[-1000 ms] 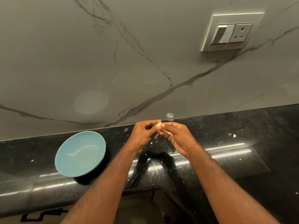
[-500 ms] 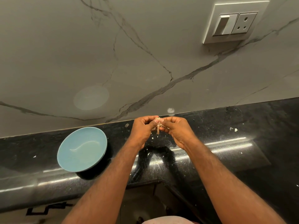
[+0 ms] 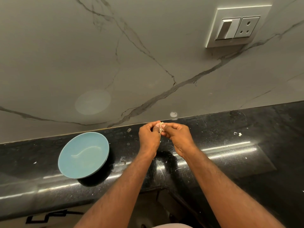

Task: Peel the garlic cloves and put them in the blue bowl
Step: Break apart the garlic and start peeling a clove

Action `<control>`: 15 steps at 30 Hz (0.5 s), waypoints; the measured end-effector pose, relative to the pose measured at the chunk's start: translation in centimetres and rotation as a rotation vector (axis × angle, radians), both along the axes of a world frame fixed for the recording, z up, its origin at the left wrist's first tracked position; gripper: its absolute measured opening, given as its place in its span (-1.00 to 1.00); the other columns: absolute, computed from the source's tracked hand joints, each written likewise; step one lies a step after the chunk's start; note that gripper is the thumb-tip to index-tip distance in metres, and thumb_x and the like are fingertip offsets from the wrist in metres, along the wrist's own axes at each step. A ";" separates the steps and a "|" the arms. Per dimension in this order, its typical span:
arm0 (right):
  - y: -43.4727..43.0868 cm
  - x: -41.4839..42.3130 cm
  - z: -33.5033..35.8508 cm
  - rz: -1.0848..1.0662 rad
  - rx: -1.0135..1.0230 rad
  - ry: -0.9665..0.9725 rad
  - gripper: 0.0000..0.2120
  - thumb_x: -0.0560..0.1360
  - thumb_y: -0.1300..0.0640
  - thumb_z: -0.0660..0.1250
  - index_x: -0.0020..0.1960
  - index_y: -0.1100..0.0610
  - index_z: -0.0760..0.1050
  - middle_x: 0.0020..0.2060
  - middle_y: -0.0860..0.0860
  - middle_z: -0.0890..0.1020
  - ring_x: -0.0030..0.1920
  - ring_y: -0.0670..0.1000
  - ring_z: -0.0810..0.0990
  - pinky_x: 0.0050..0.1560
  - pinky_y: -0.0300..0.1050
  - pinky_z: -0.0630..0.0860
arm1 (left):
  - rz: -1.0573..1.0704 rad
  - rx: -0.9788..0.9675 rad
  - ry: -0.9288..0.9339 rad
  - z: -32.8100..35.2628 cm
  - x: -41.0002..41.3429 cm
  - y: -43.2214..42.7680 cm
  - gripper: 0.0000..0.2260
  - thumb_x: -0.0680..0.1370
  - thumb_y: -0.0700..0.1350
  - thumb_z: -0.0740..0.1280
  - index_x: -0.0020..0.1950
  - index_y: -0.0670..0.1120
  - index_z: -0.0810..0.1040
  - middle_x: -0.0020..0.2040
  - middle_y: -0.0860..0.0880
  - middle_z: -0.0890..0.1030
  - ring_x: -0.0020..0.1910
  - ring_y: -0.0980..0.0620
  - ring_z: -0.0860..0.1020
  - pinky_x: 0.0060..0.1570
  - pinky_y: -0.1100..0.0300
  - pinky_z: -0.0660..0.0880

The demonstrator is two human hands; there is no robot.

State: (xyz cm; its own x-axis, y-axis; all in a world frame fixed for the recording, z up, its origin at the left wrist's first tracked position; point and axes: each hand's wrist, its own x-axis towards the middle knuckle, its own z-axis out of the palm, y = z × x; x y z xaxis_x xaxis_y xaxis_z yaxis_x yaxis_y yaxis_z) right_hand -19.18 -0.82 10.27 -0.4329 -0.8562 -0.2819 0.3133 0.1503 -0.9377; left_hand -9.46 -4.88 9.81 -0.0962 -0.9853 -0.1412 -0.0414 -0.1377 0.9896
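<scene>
Status: mid-peel, nothing delivered yet. Both hands are up over the black countertop [image 3: 246, 162], close to the marble backsplash [image 3: 131, 63], fingertips meeting. The left hand [image 3: 148, 138] and right hand [image 3: 178, 137] both pinch one garlic clove [image 3: 161, 126] between curled fingers and thumbs; only a pale sliver of it shows between them, so I can't tell how much skin is on it. A thin strip of skin [image 3: 160, 134] hangs down from the pinch point, which reads as peel partly pulled off but not detached. The blue bowl [image 3: 65, 152] sits on the counter to the left of the hands, apart from them, and its inside looks bare: no peeled cloves visible, just a light reflection. A few pale peel scraps [image 3: 238, 133] lie on the counter to the right, with small flecks scattered under the hands. No other cloves or a garlic head are in view, so the remaining count is unknown. My read: first deposit not done; what's left is stripping the hanging skin, clearing whatever clings to the clove, then moving it left into the bowl, and repeating for any cloves out of frame.
</scene>
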 end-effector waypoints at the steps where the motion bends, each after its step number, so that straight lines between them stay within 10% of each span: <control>1: 0.0 0.1 0.0 -0.002 0.003 -0.016 -0.92 0.53 0.30 0.42 -0.04 0.26 0.69 -0.12 0.17 0.73 -0.17 0.02 0.66 -0.04 -0.18 0.63 | 0.016 0.001 0.001 0.0 0.0 0.1 -0.85 0.62 -0.25 0.32 0.08 -0.11 0.68 -0.09 0.01 0.69 -0.09 0.12 0.65 -0.09 0.30 0.57; 15: 0.1 -0.2 0.3 0.058 0.033 -0.050 -0.87 0.59 0.29 0.33 0.02 0.25 0.66 -0.09 0.14 0.73 -0.11 0.02 0.68 -0.01 -0.16 0.63 | -0.103 0.207 0.152 0.5 1.0 -0.2 -0.89 0.59 -0.15 0.39 -0.02 -0.17 0.68 -0.09 -0.10 0.71 -0.11 0.06 0.64 0.01 0.17 0.60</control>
